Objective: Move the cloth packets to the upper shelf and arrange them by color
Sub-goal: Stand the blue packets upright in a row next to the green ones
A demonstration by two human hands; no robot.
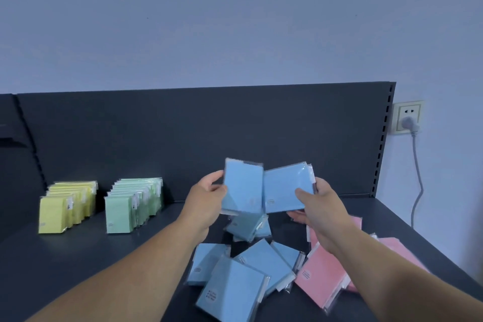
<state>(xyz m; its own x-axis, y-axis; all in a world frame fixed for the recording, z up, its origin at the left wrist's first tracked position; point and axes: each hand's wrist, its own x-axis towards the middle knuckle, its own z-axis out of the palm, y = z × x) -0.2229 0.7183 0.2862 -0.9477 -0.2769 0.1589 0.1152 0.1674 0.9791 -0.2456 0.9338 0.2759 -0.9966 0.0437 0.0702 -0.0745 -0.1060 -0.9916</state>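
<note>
Standing nearly upright, the left blue packet (pixel 243 185) is being pinched by the left hand (pixel 206 196). The right blue packet (pixel 286 187), tilted and touching it, is being gripped by the right hand (pixel 317 204), both above the loose blue pile (pixel 235 274). Bare shelf (pixel 65 251) is lying leftward toward the green row (pixel 133 204), and pink packets (pixel 321 274) are crowding the right.

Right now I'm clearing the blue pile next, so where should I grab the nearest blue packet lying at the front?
Probably the right long edge, coming from the right. The nearest blue packet lies flat and its right edge seems to overlap a neighbouring blue packet, so that slightly lifted edge looks easiest to pinch from above and below.
</note>
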